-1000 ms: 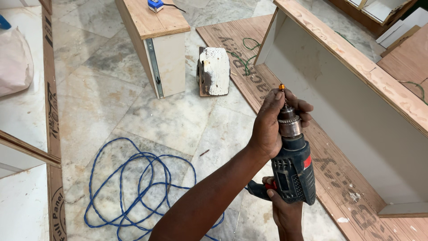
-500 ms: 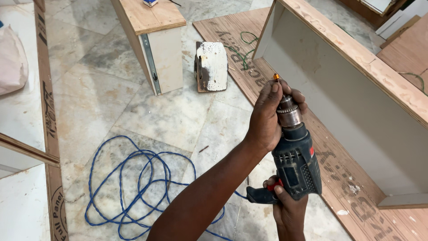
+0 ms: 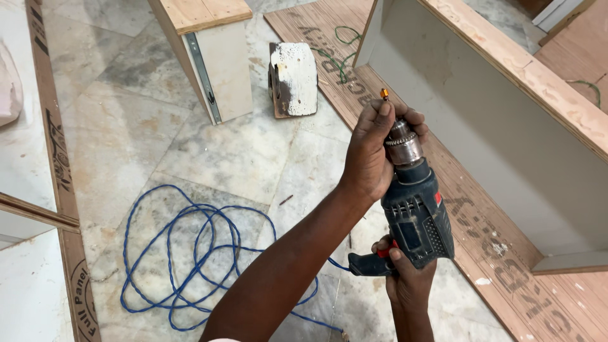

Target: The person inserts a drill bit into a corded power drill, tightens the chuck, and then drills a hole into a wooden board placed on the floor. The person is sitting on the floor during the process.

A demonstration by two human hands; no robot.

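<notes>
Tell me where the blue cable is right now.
In the head view the blue cable lies in loose coils on the marble floor, lower left, under the left forearm, with one strand running right to the drill.

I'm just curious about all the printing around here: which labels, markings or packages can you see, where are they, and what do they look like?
Plywood sheet: flat on the floor under the drill, brown with large dark stencilled lettering.
Panel edge strip: along the left, brown with dark print and a round stamp.
Red tag: small patch on the drill's blue body, held by the left hand and right hand.
No packages or screens.
</notes>
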